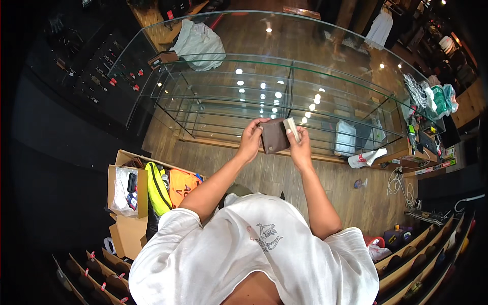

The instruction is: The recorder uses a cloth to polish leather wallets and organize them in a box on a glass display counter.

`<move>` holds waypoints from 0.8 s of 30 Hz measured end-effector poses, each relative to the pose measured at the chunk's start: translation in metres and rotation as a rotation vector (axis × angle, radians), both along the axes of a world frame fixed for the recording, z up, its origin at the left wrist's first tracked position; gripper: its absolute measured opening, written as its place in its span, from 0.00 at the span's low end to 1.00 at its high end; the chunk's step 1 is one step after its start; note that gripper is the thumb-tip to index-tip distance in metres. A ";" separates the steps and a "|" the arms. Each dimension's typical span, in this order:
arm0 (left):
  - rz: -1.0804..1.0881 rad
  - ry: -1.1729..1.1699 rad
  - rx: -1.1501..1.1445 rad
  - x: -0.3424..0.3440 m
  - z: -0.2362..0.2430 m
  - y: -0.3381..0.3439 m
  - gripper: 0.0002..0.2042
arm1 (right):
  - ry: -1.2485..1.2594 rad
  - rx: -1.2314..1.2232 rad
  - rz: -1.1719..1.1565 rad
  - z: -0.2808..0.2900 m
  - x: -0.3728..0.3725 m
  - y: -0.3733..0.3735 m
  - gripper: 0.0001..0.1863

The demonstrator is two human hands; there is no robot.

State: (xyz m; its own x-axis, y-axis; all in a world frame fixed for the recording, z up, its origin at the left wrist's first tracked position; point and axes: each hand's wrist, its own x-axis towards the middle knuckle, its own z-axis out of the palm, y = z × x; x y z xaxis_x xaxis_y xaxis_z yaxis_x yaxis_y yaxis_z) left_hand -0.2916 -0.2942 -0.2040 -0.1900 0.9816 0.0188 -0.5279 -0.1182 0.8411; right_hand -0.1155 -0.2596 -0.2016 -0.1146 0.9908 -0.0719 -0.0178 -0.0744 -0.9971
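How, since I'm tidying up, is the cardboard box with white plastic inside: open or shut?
Open: the cardboard box is uncovered, with white plastic and a black item showing inside.

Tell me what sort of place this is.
Probably a shop, going by the long glass display case, small goods hung at upper left and a white garment hanging at upper right.

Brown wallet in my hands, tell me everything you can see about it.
The brown wallet is dark, roughly rectangular and looks like leather, with a small round stud near its bottom edge. It is held up, slightly tilted, before the glass display case. The left hand grips its left edge. At its right edge, the right hand holds a pale flat bundle; whether that is inside the wallet is unclear.
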 end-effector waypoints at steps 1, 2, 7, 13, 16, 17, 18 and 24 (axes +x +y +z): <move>-0.049 0.004 -0.037 0.001 0.000 0.001 0.14 | 0.042 -0.003 -0.027 -0.006 0.004 0.007 0.19; -0.085 0.006 -0.080 0.000 -0.003 -0.003 0.14 | 0.044 -0.005 -0.021 0.000 0.003 0.006 0.19; -0.077 0.061 -0.151 0.009 -0.014 0.003 0.21 | 0.050 -0.022 0.089 0.007 0.002 0.011 0.17; -0.090 -0.096 -0.083 -0.032 -0.007 0.029 0.21 | -0.240 0.153 -0.002 -0.013 0.014 0.013 0.19; -0.157 -0.159 -0.087 -0.039 0.004 0.035 0.19 | -0.080 0.089 -0.093 0.006 -0.010 0.021 0.20; -0.178 -0.183 -0.072 -0.036 0.008 0.037 0.18 | -0.041 0.100 -0.140 0.010 -0.019 0.030 0.20; -0.195 -0.206 -0.062 -0.036 0.009 0.038 0.17 | -0.082 0.150 -0.138 0.021 -0.030 0.036 0.19; -0.110 -0.163 0.040 -0.085 0.036 0.070 0.13 | -0.254 0.262 -0.083 0.039 -0.057 0.026 0.22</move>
State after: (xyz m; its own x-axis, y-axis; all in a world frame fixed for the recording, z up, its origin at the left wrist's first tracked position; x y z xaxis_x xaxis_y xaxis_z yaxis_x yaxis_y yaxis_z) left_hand -0.3771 -0.2243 -0.1679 -0.0850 0.9957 0.0356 -0.6679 -0.0835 0.7396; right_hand -0.1722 -0.2339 -0.1626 -0.0439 0.9845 0.1699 0.2378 0.1755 -0.9553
